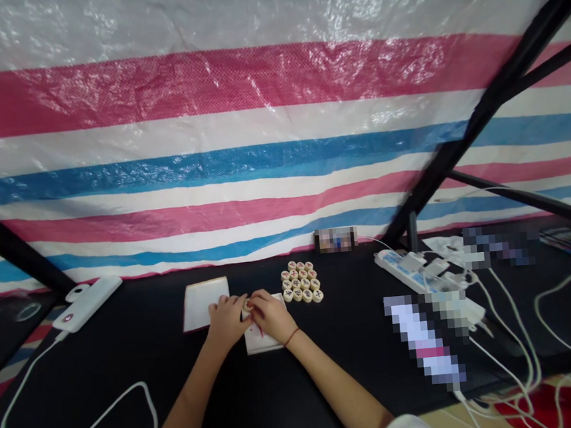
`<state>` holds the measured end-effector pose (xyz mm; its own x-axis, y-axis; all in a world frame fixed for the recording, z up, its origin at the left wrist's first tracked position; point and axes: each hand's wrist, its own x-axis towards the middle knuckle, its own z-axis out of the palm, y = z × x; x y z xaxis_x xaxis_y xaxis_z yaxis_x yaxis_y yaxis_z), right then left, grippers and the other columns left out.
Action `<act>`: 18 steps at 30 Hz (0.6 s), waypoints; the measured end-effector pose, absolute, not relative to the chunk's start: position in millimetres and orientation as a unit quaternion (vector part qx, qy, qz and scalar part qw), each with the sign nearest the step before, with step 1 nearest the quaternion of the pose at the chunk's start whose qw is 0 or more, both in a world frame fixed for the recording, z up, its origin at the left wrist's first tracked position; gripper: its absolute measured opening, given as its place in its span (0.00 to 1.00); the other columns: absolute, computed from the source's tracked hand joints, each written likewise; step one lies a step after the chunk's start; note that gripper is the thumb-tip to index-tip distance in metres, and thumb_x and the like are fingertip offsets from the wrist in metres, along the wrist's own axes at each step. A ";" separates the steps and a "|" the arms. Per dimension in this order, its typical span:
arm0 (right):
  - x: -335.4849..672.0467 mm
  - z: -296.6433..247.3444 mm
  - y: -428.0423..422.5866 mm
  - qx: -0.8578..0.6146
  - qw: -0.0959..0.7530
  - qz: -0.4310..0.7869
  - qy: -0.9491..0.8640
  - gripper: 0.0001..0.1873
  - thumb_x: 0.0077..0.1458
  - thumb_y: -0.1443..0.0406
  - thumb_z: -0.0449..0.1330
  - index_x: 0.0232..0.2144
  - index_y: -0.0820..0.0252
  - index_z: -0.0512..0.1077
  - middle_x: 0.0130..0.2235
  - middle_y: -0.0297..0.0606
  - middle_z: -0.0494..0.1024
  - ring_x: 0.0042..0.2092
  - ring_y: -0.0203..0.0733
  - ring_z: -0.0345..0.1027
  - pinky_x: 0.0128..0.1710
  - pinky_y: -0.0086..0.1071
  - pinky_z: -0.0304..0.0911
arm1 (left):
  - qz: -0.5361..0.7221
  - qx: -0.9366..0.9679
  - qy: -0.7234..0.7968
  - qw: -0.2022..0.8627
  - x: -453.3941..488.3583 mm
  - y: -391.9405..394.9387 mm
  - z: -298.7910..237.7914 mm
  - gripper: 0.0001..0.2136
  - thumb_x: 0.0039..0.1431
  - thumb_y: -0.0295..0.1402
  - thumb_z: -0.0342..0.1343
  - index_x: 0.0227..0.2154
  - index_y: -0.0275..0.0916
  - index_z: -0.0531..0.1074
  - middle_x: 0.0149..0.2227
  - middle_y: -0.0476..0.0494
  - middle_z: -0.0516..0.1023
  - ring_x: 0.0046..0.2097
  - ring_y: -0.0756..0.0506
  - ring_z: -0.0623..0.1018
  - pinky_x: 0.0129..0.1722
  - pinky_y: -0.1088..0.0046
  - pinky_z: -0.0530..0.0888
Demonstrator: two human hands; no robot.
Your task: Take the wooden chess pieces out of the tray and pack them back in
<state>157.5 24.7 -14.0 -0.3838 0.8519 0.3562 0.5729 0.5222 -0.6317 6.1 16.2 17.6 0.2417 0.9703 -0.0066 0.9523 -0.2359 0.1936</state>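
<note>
My two bare hands meet over a black worktop point(170, 384), where a pale round piece point(247, 305) shows between my fingertips, at the far left corner of a shallow white box point(272, 345). My left hand point(227, 320) reaches in with bent fingers and my right hand point(273, 316) curls over the box from the other side; both look to be touching the piece, but I cannot tell which of them truly grips it, since my fingers cover most of it. Just beyond the box to the right, marked round pieces point(301, 284) lie packed in rows, the far row looking shorter than the rest. A second shallow box point(206, 303), pale inside, lies open by my left hand. The likeliest mishap, I judge, is a fumble: two hands crowd one small, rounded thing, and if each leaves the grip to the other it could slip and roll off. My right hand also works close to the rows, so a careless swing outward might scatter them. Pressing on the box's edge could tip or slide it, and a stray left wrist could shove the second box aside.
</note>
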 end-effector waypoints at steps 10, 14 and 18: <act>206.7 29.4 78.6 -0.674 0.212 0.100 -0.700 0.16 0.59 0.67 0.51 0.49 0.60 0.69 0.50 0.47 0.69 0.46 0.44 0.69 0.46 0.35 0.63 | 0.094 0.786 0.609 0.055 16.9 22.3 14.3 0.16 0.58 0.34 0.50 0.49 0.44 0.71 0.45 0.43 0.76 0.48 0.39 0.70 0.44 0.59 0.58; 225.6 47.6 115.0 -0.742 0.074 0.098 -0.660 0.17 0.60 0.61 0.52 0.47 0.62 0.71 0.49 0.52 0.71 0.45 0.49 0.72 0.42 0.37 0.65 | 0.088 0.786 0.609 0.063 20.8 22.7 17.1 0.13 0.58 0.31 0.48 0.44 0.43 0.73 0.40 0.45 0.77 0.45 0.41 0.72 0.42 0.60 0.57; 230.1 47.6 133.7 -0.745 0.022 0.125 -0.655 0.14 0.53 0.62 0.59 0.41 0.64 0.75 0.42 0.52 0.76 0.44 0.49 0.73 0.41 0.35 0.65 | 0.079 0.787 0.609 0.062 21.9 19.9 19.3 0.13 0.59 0.30 0.48 0.45 0.44 0.72 0.42 0.44 0.77 0.44 0.42 0.74 0.43 0.59 0.57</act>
